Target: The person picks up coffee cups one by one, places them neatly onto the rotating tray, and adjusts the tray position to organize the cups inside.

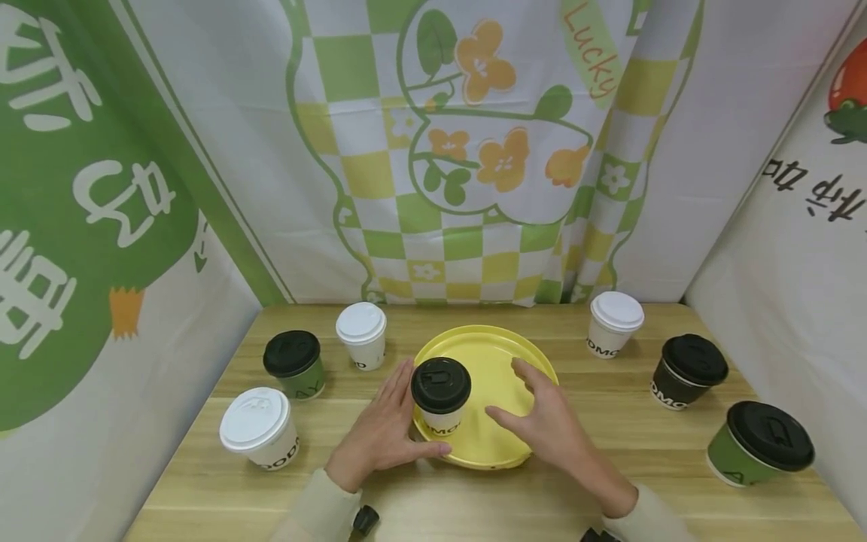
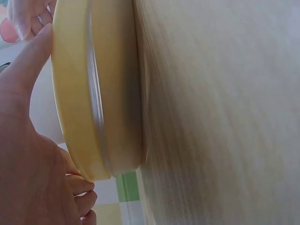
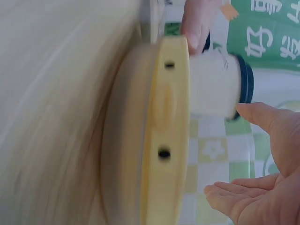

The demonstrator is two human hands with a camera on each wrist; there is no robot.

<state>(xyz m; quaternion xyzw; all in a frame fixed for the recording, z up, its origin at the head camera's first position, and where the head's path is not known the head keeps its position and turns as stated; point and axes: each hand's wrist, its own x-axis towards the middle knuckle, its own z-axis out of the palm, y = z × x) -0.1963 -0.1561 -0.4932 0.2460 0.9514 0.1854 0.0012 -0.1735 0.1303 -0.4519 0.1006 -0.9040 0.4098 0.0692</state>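
Note:
A round yellow tray (image 1: pixel 501 361) on a thick base stands on the wooden table. Upright on its left side is a white paper cup with a black lid (image 1: pixel 441 385). My left hand (image 1: pixel 386 429) lies along the tray's left edge, fingers straight and thumb stretched out; the left wrist view has the thumb (image 2: pixel 40 51) at the rim. Over the tray's right part, my right hand (image 1: pixel 549 418) hangs with thumb and fingers spread, holding nothing. A gap separates it from the cup in the head view.
Left of the tray stand a green cup with black lid (image 1: pixel 294 364) and white-lidded cups (image 1: pixel 362 336) (image 1: pixel 260 427). On the right are another white-lidded cup (image 1: pixel 615 324), a black cup (image 1: pixel 688 371) and a green cup (image 1: pixel 760 443). A patterned curtain (image 1: pixel 474 248) hangs behind the table.

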